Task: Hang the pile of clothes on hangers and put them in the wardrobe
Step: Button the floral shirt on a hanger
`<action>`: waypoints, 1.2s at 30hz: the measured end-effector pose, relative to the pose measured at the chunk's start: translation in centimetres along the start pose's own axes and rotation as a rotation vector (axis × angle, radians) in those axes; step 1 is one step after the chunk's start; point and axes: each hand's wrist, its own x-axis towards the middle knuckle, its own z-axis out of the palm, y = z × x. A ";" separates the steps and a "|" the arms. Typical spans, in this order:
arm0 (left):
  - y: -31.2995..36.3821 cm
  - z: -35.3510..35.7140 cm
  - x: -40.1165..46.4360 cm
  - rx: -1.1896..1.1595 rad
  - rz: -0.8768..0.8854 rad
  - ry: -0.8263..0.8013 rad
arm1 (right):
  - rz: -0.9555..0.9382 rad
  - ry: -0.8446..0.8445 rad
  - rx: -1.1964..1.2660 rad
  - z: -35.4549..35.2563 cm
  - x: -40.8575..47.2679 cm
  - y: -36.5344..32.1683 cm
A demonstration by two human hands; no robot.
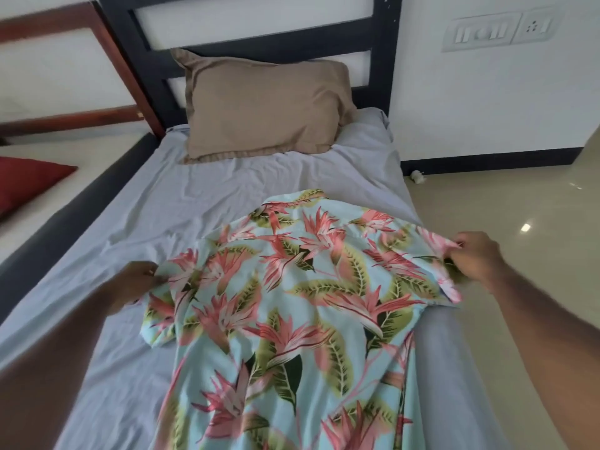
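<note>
A light-blue shirt [292, 303] with pink flowers and green leaves lies spread back-up on the grey bed sheet [162, 206], its collar toward the pillow. My left hand [138, 280] pinches the shirt's left sleeve edge. My right hand [477, 258] grips the right sleeve near the bed's right side. No hanger, wardrobe or pile of other clothes shows in this view.
A tan pillow [266, 105] leans against the dark slatted headboard [253, 50]. A second bed with a red cushion [26, 183] stands to the left. Glossy tiled floor [519, 216] runs along the right, with a wall switch panel [500, 27] above.
</note>
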 end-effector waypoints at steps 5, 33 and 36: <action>-1.1 0.3 -1.4 -0.112 -0.092 0.393 | -0.023 0.189 -0.139 1.0 -4.0 -1.4; -12.3 5.8 -31.1 0.166 0.173 0.216 | -0.142 0.045 0.033 3.4 -32.7 3.3; -12.2 6.8 -31.4 0.242 0.198 -0.003 | -0.155 -0.041 0.053 3.5 -31.3 2.4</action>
